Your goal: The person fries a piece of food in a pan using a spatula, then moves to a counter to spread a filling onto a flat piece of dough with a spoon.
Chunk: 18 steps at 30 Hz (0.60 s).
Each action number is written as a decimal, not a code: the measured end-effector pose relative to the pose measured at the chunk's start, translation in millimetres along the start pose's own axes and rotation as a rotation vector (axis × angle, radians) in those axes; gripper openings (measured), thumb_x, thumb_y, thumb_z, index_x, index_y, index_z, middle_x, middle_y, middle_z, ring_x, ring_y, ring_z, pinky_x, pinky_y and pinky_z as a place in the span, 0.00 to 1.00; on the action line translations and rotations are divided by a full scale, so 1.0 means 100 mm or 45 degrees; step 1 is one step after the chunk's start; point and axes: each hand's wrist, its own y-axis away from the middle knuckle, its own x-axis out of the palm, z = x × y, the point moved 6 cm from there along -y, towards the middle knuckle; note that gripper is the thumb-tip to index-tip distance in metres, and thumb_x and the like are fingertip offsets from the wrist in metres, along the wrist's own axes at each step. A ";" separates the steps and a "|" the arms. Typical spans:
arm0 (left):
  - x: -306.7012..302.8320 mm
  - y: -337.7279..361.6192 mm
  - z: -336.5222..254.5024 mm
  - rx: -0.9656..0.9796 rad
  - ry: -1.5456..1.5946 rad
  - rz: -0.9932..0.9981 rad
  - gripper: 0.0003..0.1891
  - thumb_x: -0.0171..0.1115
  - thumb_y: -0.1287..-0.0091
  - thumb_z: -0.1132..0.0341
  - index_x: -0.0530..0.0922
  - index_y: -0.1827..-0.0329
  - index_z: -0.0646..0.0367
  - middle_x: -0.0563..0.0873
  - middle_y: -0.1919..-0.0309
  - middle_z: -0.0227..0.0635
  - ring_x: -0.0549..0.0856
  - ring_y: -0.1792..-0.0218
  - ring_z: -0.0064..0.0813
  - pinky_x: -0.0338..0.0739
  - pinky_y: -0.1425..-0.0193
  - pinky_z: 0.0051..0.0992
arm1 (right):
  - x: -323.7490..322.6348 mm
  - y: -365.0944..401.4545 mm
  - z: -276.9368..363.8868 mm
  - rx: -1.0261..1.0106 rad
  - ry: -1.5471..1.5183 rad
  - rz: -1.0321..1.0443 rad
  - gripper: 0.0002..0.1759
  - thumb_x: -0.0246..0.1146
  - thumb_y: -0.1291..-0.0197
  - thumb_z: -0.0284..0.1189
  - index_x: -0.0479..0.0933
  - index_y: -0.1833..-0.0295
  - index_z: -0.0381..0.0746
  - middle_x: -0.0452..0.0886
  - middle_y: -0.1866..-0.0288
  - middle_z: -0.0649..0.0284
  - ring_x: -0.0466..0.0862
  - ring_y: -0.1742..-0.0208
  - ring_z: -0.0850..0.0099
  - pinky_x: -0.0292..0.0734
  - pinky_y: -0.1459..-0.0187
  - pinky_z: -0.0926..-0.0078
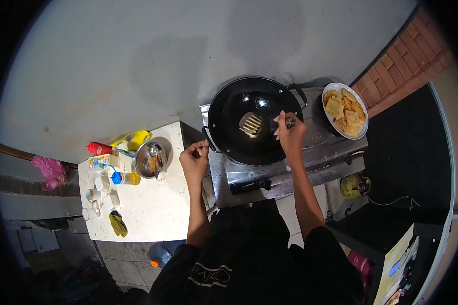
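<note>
One black wok at frame centre, one slotted spatula inside. Right hand clamped on the spatula handle, left hand pinched shut at the wok's left rim handle. One plate of fried pieces upper right.

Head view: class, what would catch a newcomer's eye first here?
The big black wok on the stove, centre, where the right hand holds a slotted spatula. Right of it sits a plate of golden fried pieces; the left hand is at the wok's left edge, beside a cluttered white table.
</note>
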 end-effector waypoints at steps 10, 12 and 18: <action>0.01 -0.02 -0.03 -0.020 -0.032 -0.037 0.11 0.68 0.39 0.64 0.85 0.65 0.67 0.71 0.87 0.25 0.68 0.82 0.14 0.62 0.78 0.20 | -0.11 0.08 0.00 0.004 -0.008 -0.018 0.16 0.61 0.35 0.31 0.78 0.73 0.31 0.74 0.87 0.64 0.76 0.87 0.79 0.65 0.84 0.79; 0.02 -0.03 -0.02 -0.023 -0.033 -0.026 0.11 0.69 0.39 0.64 0.85 0.65 0.67 0.71 0.87 0.25 0.68 0.82 0.14 0.62 0.78 0.20 | -0.18 0.09 -0.01 0.047 -0.066 -0.074 0.16 0.61 0.34 0.32 0.78 0.72 0.31 0.75 0.86 0.65 0.76 0.87 0.80 0.65 0.84 0.80; 0.01 -0.02 -0.04 -0.040 -0.039 -0.009 0.12 0.69 0.39 0.64 0.85 0.66 0.66 0.72 0.87 0.26 0.68 0.82 0.14 0.62 0.78 0.20 | -0.46 0.06 0.07 0.060 -0.082 -0.126 0.18 0.59 0.33 0.35 0.79 0.71 0.31 0.77 0.85 0.65 0.77 0.85 0.81 0.66 0.84 0.82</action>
